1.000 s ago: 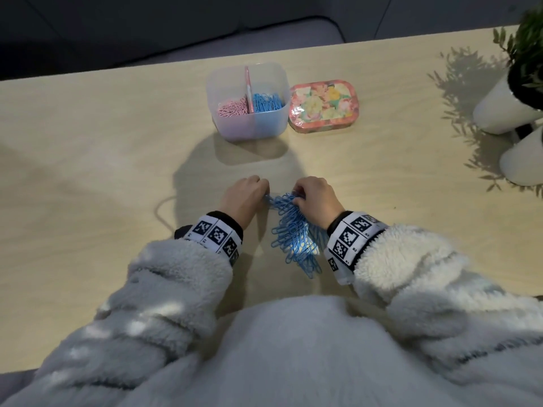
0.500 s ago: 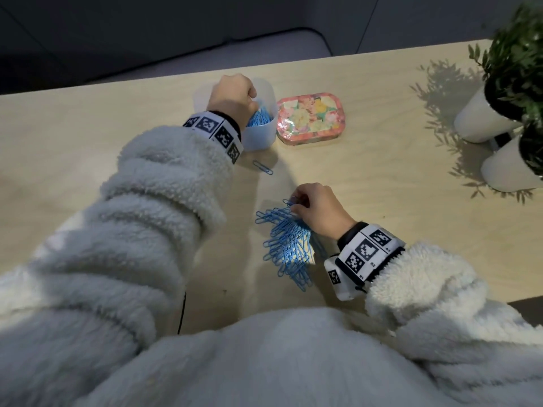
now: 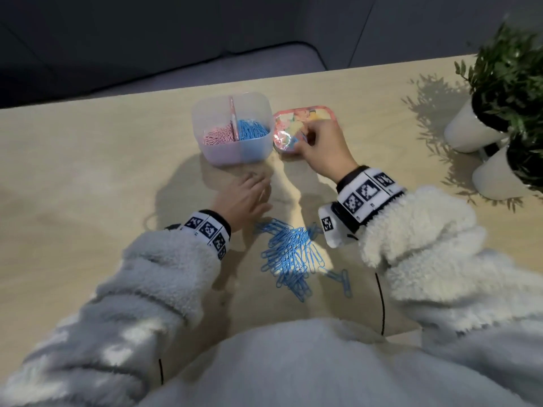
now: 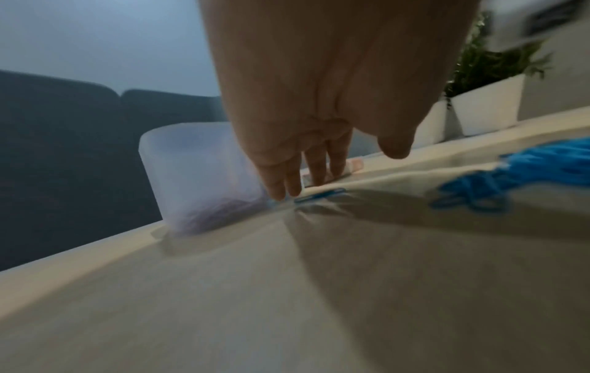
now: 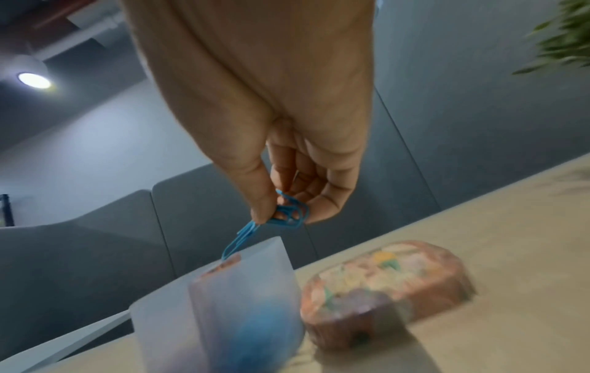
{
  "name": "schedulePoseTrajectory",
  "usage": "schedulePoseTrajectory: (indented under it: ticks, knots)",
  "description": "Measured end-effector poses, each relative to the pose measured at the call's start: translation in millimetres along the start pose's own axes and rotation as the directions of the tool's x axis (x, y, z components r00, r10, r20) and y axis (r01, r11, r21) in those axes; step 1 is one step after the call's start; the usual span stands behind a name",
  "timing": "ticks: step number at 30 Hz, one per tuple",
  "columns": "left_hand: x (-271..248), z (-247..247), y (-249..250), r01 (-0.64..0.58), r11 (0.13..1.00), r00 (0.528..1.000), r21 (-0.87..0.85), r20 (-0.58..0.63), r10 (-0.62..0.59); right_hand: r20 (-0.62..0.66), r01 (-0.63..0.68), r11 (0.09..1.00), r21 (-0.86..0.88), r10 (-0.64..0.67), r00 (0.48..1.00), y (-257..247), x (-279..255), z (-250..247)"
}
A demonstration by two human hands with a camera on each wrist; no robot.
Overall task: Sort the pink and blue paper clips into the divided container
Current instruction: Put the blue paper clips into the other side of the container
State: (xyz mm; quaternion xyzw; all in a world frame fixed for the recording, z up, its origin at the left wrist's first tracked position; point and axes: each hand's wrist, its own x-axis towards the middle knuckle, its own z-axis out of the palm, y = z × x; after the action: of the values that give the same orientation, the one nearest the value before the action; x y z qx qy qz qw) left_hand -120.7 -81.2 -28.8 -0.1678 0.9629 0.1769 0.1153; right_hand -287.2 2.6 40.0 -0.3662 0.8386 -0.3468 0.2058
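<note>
The translucent divided container (image 3: 235, 155) stands at the table's far middle, with pink clips (image 3: 219, 137) in its left half and blue clips (image 3: 253, 130) in its right half. My right hand (image 3: 305, 139) hovers just right of it, above the floral tin, pinching a few blue paper clips (image 5: 282, 218) between thumb and fingers. My left hand (image 3: 249, 189) lies low in front of the container with straight fingers (image 4: 289, 186) touching the table by a stray blue clip (image 4: 319, 196). A pile of blue clips (image 3: 289, 254) lies between my wrists.
A floral tin (image 3: 308, 116) sits right beside the container. Two white pots with green plants (image 3: 470, 130) (image 3: 499, 174) stand at the right edge. Two loose blue clips (image 3: 342, 279) lie right of the pile. Dark seating lies beyond the table's far edge.
My left hand has come back from the container down to the table in front of it. My right hand has left the pile and risen toward the container with blue clips pinched.
</note>
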Motion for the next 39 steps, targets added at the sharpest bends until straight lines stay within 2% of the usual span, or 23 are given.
schedulePoseTrajectory:
  ticks: [2,5,10,12,16,17,19,21,23,26,28,33,37,39]
  knots:
    - [-10,9,2,-0.014,0.999,0.999,0.036,0.03,0.013,-0.047,0.022,0.998,-0.051,-0.025,0.999,-18,19,4]
    - [-26,17,12,0.046,0.999,0.998,-0.021,0.037,-0.045,-0.064,0.076,0.989,-0.125,-0.084,0.994,-40,43,13]
    - [-44,23,21,0.08,0.992,0.997,-0.096,0.014,-0.079,0.049,0.119,0.974,-0.194,-0.111,0.993,-55,59,32]
    - [-48,22,21,0.088,0.99,0.996,-0.114,-0.021,-0.091,0.084,0.174,0.965,-0.198,-0.16,0.984,-54,54,32]
    - [-57,20,14,0.124,0.98,0.985,-0.155,-0.103,-0.141,0.015,0.273,0.959,-0.073,-0.273,0.962,-34,17,15]
    - [-61,20,13,0.116,0.978,0.982,-0.173,-0.128,-0.139,0.035,0.294,0.954,-0.05,-0.293,0.956,-22,2,9]
    - [-67,27,14,0.082,0.983,0.983,-0.163,-0.149,-0.106,0.226,0.269,0.959,-0.084,-0.244,0.943,9,-38,-4]
    - [-70,40,15,0.085,0.994,0.992,-0.074,-0.09,-0.092,0.466,0.203,0.957,-0.208,-0.085,0.881,46,-81,-18]
    - [-70,53,20,0.127,0.992,0.992,-0.024,-0.006,-0.128,0.56,0.15,0.936,-0.318,0.057,0.827,82,-120,-27]
    - [-69,58,37,0.163,0.987,0.986,-0.007,0.037,-0.163,0.551,0.096,0.898,-0.429,0.176,0.816,121,-161,-27]
    - [-69,55,53,0.161,0.986,0.985,0.049,0.051,-0.164,0.504,0.061,0.9,-0.432,0.185,0.844,131,-171,-20]
    - [-57,59,68,0.158,0.985,0.983,0.07,0.082,-0.164,0.361,0.068,0.96,-0.272,0.036,0.932,111,-148,15]
    - [-50,42,60,0.13,0.991,0.991,-0.005,0.03,-0.13,0.377,0.119,0.975,-0.189,-0.04,0.925,92,-120,30]
    - [-53,27,50,0.117,0.989,0.993,-0.086,-0.012,-0.119,0.332,0.086,0.98,-0.181,-0.022,0.943,92,-112,23]
